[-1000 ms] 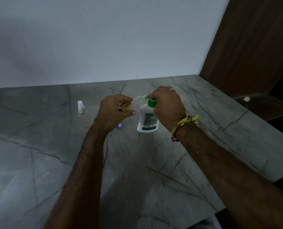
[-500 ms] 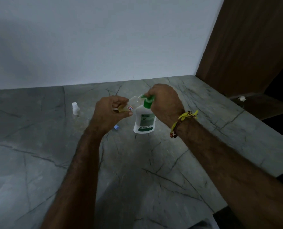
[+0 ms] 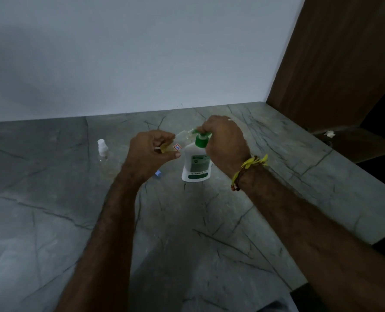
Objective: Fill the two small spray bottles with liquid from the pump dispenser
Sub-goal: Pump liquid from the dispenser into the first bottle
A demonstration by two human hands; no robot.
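Left hand (image 3: 151, 152) curled round small clear bottle (image 3: 182, 139), holding it tilted, nearly sideways, mouth end toward green nozzle (image 3: 195, 131) of dispenser (image 3: 196, 163). Thumb under, fingers over; red-and-white sticker (image 3: 177, 147) showing between thumb and fingers. Yellowish liquid low in bottle, near the palm end. Bottle lifted off desk (image 3: 209, 244), mouth at or just beside nozzle tip; actual contact too small to tell.

Right hand (image 3: 226, 140) on top of dispenser's pump head, fingers curled over it, knuckles up. Ring on one finger. Yellow-and-brown thread band (image 3: 246, 170) on right wrist. Cannot tell how far down pump head sits.

Dispenser white with green pump collar, green-and-white label, upright on desk, directly below right hand, just right of left hand.

Small blue piece (image 3: 159, 174) on desk, partly hidden behind left wrist; too little visible to identify.

Second bottle (image 3: 102, 150) standing upright on desk well left of both hands, white spray top on, clear body, apart from everything else. Fill level not readable.

Desk grey stone with dark veins, running to white wall (image 3: 142, 52) at back. Brown wooden panel (image 3: 344, 64) at right, dark ledge below it with small white object (image 3: 328, 133).
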